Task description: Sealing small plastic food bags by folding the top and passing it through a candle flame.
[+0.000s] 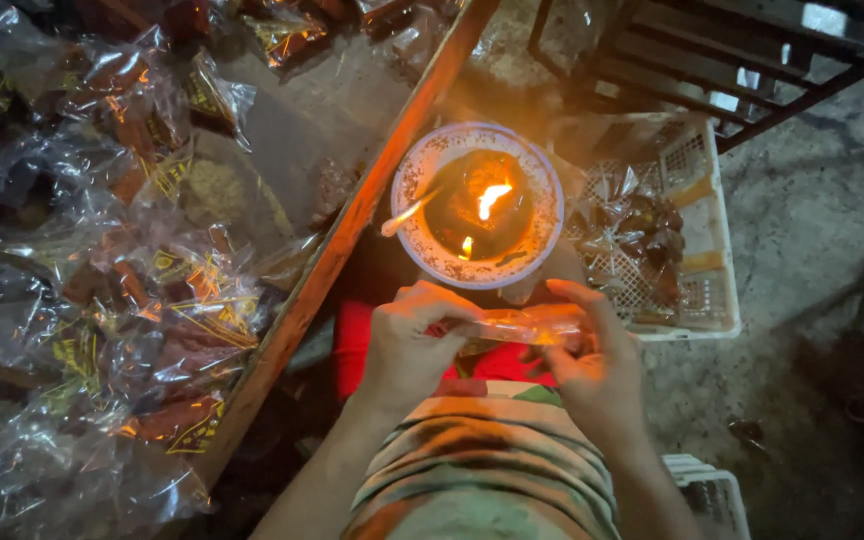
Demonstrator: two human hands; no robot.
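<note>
Both my hands hold a small clear plastic packet (524,324) just below a patterned bowl (544,182). My left hand (414,338) pinches the packet's left end. At the right end, my right hand (592,360) grips the packet with its fingers curled over the top. Inside the bowl burns a small flame (492,198) on dark oil, with a second smaller flame (467,246) near the front rim. A thin white stick (407,213) leans over the bowl's left rim.
A wooden tray edge (352,225) runs diagonally at left, with a heap of sealed clear packets (102,290) of brown goods beside it. A white plastic basket (697,250) at right holds several filled packets. Dark metal bars (732,60) stand behind. A concrete floor lies at right.
</note>
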